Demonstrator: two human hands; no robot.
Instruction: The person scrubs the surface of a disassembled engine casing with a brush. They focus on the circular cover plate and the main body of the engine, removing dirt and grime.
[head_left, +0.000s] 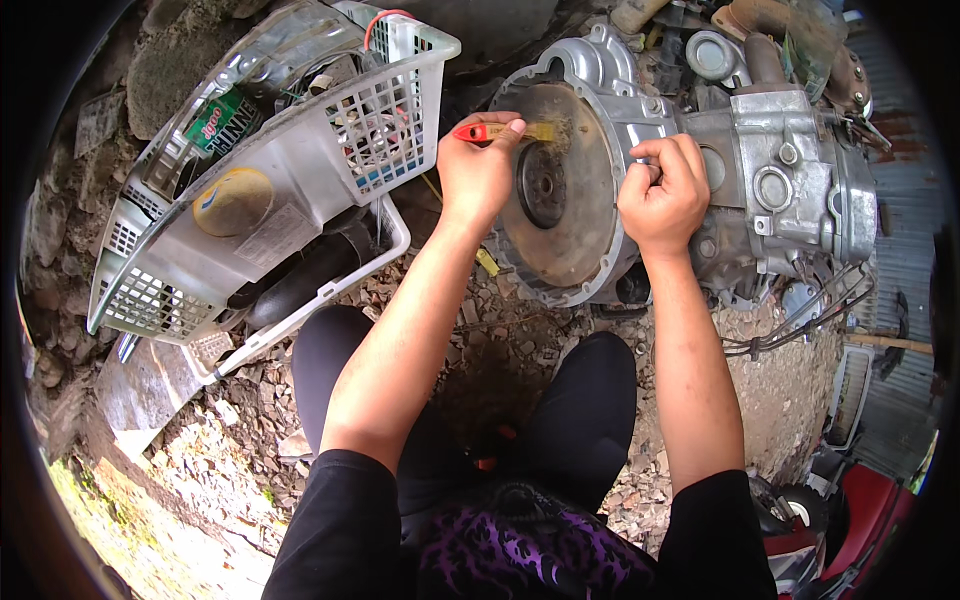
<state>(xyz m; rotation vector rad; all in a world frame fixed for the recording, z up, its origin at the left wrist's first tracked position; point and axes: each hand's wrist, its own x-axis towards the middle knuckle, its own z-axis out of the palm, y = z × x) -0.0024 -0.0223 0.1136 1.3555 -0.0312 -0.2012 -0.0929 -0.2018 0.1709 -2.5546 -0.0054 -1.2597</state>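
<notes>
My left hand (480, 169) grips a paintbrush (480, 133) by its red handle. The yellow ferrule and worn bristles point right, over a large brownish metal disc (577, 232), where they seem to touch its upper face. A dark round hub (545, 184) sits in the middle of that disc. Around it runs the flanged rim of an aluminium bell housing (611, 161), part of a gearbox-like casting (772, 180). My right hand (664, 195) is curled at the rim's right side. A shiny metal bit shows by its fingertips; whether the hand grips it is unclear.
At left, a tilted white plastic basket (292, 172) holds loose items, including a green thinner can (225, 120). A second white crate (315, 300) lies beneath it. Stony ground (247, 442) surrounds my knees. Cables (795, 322) hang below the casting; corrugated sheet (911, 225) stands at far right.
</notes>
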